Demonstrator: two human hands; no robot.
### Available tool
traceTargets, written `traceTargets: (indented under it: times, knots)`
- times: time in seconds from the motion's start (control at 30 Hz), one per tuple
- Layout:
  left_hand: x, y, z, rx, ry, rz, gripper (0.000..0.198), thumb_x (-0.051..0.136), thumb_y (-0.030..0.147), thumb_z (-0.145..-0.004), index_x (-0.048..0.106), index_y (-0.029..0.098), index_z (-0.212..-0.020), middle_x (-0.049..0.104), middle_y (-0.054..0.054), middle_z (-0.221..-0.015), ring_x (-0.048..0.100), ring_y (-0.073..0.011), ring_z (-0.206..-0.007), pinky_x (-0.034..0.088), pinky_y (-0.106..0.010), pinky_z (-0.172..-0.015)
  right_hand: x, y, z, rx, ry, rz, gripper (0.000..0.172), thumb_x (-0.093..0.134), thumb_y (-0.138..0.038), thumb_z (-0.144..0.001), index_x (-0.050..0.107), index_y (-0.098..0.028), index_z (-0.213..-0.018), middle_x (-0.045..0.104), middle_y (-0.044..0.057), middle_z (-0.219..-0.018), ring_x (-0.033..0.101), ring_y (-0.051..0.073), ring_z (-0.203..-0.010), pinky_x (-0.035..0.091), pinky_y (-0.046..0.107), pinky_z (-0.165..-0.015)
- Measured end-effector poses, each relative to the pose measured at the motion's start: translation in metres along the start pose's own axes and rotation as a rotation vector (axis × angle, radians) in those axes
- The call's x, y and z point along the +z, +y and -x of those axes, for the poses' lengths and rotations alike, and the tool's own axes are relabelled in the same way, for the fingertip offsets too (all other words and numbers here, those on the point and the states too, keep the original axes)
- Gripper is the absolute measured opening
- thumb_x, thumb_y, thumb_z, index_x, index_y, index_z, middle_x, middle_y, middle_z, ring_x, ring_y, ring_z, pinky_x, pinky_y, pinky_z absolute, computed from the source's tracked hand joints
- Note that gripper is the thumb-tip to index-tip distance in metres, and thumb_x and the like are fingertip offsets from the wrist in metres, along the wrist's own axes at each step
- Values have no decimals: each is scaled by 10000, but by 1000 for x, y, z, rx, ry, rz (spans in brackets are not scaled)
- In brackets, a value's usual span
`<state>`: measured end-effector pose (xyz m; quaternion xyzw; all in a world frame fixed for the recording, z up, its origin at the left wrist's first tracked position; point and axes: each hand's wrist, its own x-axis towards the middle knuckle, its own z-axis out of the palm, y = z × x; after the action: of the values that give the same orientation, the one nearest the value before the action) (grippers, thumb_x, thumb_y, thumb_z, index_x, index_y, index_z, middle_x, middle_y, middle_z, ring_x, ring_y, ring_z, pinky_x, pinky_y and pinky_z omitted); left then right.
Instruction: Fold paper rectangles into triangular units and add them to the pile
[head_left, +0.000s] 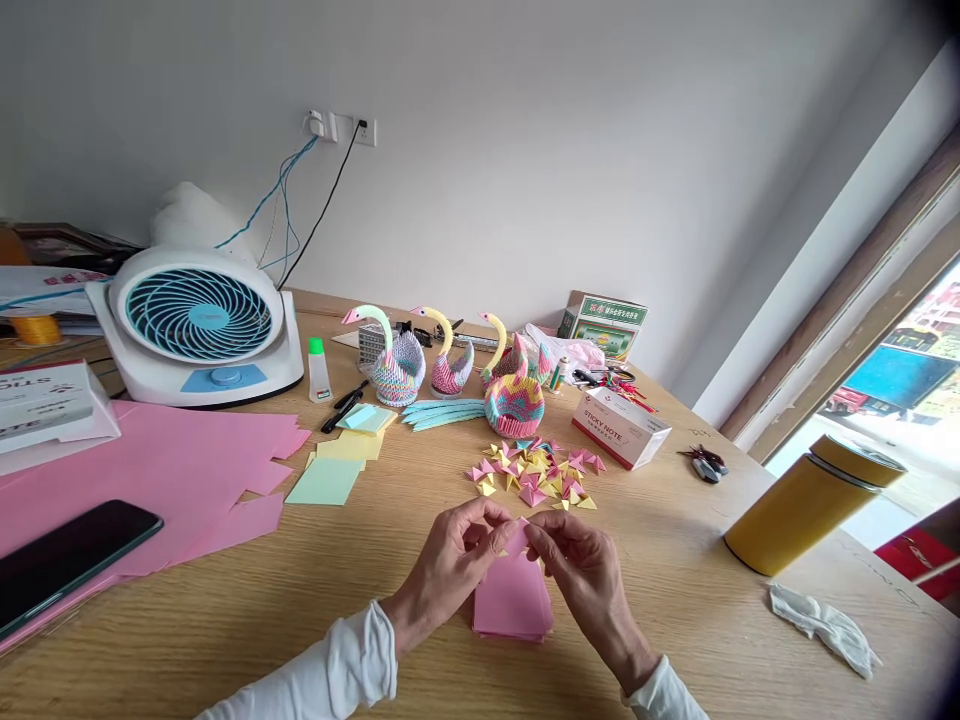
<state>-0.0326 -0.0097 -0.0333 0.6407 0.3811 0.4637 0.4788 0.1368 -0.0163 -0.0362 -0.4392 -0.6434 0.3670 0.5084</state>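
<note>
Between the fingertips of my left hand (459,548) and my right hand (581,562) is a small pink piece of paper (517,541). Both hands pinch it, one at each side. Just below it a stack of pink sticky notes (512,602) lies on the table. Beyond my fingers a loose pile of folded pink, yellow and blue paper triangles (534,474) is spread out. Behind that pile sits a round woven-looking paper piece (515,405) in pink, yellow and blue. Several folded-paper swans (400,368) with curved necks stand farther back.
A sticky note box (621,428) and a yellow flask (814,505) stand to the right, near a crumpled tissue (823,628). Leftward are a white fan (206,325), pink sheets (187,470), a phone (67,560), a glue bottle (319,372) and green notes (324,482).
</note>
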Motion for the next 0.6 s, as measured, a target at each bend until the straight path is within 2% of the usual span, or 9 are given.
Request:
traceTargets:
  times: [0.13,0.27,0.4,0.6]
  knots:
    - [-1,-3,1,-9,-5,3,263,568,425,-862,585,168,-808,489,50,-569,428,-81,-472,327,-189,-465,-2,2,-2,18,82,-64,285,669,-446,-810,697,-167,-761,639,40,-639,565,147,-564,424,232,-476]
    - [-3,3,-1,-73,-1,68,303,544,462,-873,550,166,-806,456,69,-520,416,-73,-447,329,-191,-473,-8,4,-6,37,188,-154,285,703,-444,-780,703,-164,-834,624,30,-642,532,129,-552,401,211,-444]
    - [-2,8,-3,-99,-39,143,338,514,497,-882,558,163,-855,496,54,-528,447,-76,-437,318,-191,-453,-7,5,-5,69,115,-191,274,690,-423,-801,729,-172,-904,605,12,-608,493,105,-525,386,199,-445]
    - [1,6,-4,-87,-99,198,303,593,442,-850,579,146,-913,537,42,-543,498,-81,-458,333,-178,-437,-2,11,-2,94,43,-242,247,666,-400,-838,738,-183,-932,598,-1,-599,475,91,-524,378,195,-465]
